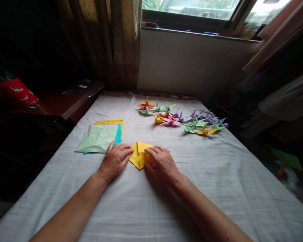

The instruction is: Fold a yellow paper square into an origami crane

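A partly folded sheet of yellow origami paper (135,160) lies on the white cloth, with a raised flap along its far side. My left hand (115,159) presses its fingertips on the paper's left corner, the thumb lying apart beside the paper stack. On the other side, my right hand (164,164) grips the right part between thumb and fingers, covering that edge. Just beyond my left hand is a stack of paper: a creased pale green sheet (98,137) on top, with a blue sheet (118,135) and a yellow sheet (109,122) showing underneath.
Several folded paper cranes (170,121) in orange, red, green, pink and purple sit at the far right of the cloth-covered surface (217,188). A brown side table (58,104) with a red patterned container (15,92) stands left. Behind are a curtain (123,47) and window (192,8).
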